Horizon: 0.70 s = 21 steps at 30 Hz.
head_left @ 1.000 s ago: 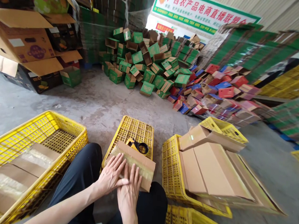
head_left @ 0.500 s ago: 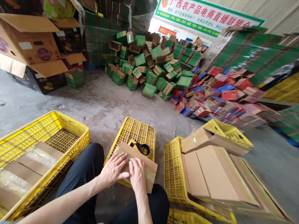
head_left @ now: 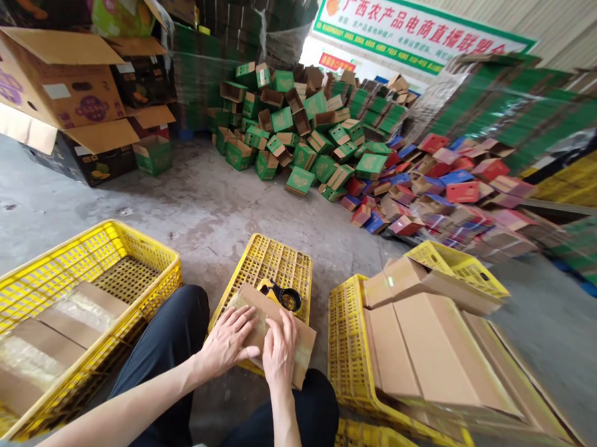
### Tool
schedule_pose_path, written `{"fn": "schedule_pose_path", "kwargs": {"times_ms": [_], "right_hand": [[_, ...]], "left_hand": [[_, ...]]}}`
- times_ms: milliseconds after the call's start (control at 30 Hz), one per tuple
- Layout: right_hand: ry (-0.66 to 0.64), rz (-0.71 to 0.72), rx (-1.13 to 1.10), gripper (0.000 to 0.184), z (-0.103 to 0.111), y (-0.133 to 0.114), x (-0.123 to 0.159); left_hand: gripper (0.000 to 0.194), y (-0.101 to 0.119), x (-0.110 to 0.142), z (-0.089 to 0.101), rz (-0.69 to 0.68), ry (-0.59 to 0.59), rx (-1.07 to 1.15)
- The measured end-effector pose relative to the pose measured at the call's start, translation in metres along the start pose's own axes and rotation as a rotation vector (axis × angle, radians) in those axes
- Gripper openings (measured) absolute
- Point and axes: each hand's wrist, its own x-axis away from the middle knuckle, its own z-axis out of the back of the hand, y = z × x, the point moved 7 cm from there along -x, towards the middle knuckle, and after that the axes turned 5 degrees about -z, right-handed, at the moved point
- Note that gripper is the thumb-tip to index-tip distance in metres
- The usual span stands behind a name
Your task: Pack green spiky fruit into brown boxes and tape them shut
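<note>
Yel. crate [head_left: 280,261] pt. hidden by box [head_left: 303,347] under L hand [head_left: 226,336].

Place: warehouse or packing shed.
Floor: bare, stained concrete [head_left: 204,198].
Wall: ribbed panels [head_left: 579,28], with a large Chinese banner [head_left: 423,30] about Guangxi farm products and e-commerce.
Boxes: loose heaps, green [head_left: 301,180] and red-and-blue [head_left: 463,191]; fruit-printed cartons [head_left: 104,166].
Stacks: film-wrapped green-and-brown cardboard [head_left: 510,101].
Crates: yellow plastic mesh [head_left: 341,339].

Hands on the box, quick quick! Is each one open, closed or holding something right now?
Left hand: open, palm down on the cardboard box.
Right hand: partly curled on the same box; whether it holds anything cannot be told.
</note>
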Motion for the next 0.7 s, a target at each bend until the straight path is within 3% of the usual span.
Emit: {"fn": "schedule_pose_path", "kwargs": {"times_ms": [200,333,700], "right_hand": [[0.098,-0.104,0.100,0.048,-0.010,0.012,-0.001],[0.018,-0.029,0.051,0.044,-0.009,0.006,0.002],[-0.066,-0.039,-0.055,0.039,-0.002,0.006,0.002]], "left_hand": [[0.083,0.000,0.000,-0.002,0.015,0.018,0.012],[0.083,0.000,0.000,-0.002,0.008,0.020,0.013],[0.082,0.002,0.000,0.000,-0.003,0.010,0.014]]}}
